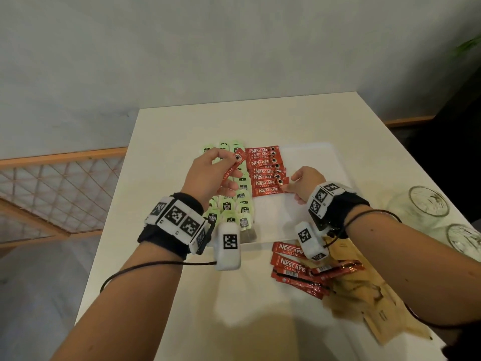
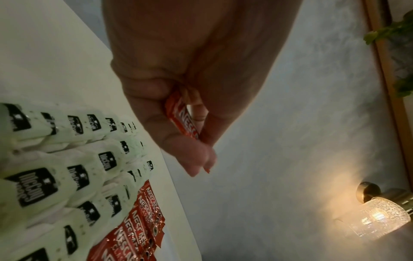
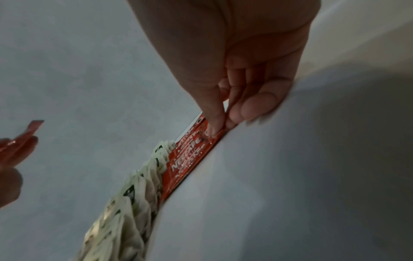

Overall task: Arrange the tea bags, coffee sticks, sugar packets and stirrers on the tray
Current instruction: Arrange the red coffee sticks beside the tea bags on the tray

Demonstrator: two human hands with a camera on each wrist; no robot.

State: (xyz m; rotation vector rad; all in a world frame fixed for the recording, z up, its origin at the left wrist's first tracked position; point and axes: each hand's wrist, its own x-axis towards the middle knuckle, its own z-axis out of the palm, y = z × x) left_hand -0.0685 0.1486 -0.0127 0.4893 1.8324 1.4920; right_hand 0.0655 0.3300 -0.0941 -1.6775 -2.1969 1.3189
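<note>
A white tray (image 1: 309, 157) lies on the white table. Green tea bags (image 1: 235, 204) fill its left part in rows, also seen in the left wrist view (image 2: 73, 169). Red coffee sticks (image 1: 265, 169) are lined up in a column beside them. My left hand (image 1: 229, 168) holds one red coffee stick (image 2: 185, 120) in its fingertips, raised above the tea bags. My right hand (image 1: 289, 187) pinches the right end of the nearest coffee stick in the column (image 3: 192, 159), low on the tray. No stirrers show.
Loose coffee sticks (image 1: 294, 267) and brown sugar packets (image 1: 364, 298) lie on the table in front of the tray, under my right forearm. Two clear glasses (image 1: 426, 204) stand at the right edge. The tray's right half is bare.
</note>
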